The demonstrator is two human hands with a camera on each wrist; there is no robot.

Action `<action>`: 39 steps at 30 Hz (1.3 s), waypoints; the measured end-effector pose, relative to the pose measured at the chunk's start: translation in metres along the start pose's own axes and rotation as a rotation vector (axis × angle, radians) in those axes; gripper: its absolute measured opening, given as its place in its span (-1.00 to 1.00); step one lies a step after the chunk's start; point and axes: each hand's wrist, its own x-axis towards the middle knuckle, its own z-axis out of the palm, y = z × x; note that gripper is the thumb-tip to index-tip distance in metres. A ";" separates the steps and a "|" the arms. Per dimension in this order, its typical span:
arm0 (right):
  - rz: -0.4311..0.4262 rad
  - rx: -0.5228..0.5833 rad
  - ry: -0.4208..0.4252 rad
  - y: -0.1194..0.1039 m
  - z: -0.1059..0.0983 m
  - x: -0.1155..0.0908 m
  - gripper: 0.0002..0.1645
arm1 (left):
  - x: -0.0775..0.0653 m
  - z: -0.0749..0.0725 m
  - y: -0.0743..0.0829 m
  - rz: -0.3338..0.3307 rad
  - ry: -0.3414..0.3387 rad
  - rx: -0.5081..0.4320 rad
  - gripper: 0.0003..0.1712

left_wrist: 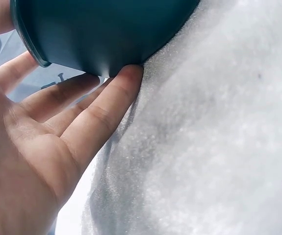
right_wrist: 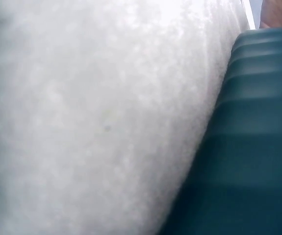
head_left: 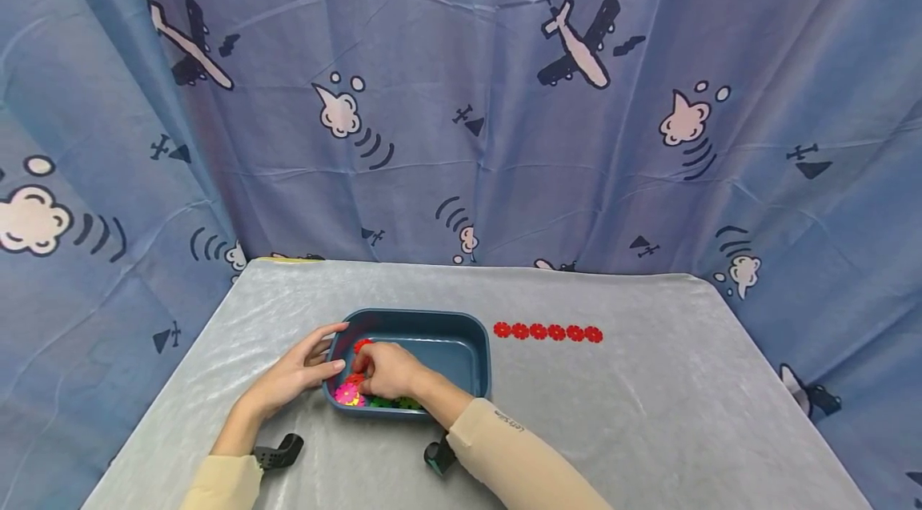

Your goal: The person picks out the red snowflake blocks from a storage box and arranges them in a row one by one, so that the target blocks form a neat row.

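We rest our outstretched left hand (head_left: 291,374) against the blue box (head_left: 454,366), seemingly to steady it, while our right hand (head_left: 394,371) reaches among the colourful discs (head_left: 347,393) inside, whether pinching one we cannot tell, with six red discs (head_left: 539,331) rowed to the box's right.

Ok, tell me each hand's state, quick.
Left hand: open, fingers against the bin.
Right hand: inside the bin, fingers bent down by the discs; whether it holds one cannot be told.
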 end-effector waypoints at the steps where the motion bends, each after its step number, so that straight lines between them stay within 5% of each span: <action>1: 0.000 0.006 0.003 0.000 0.000 0.000 -0.75 | 0.000 0.000 0.000 -0.001 0.001 0.000 -0.27; 39: 0.086 0.040 0.057 0.004 -0.004 -0.001 -0.75 | 0.000 0.000 0.000 0.032 -0.008 -0.024 -0.27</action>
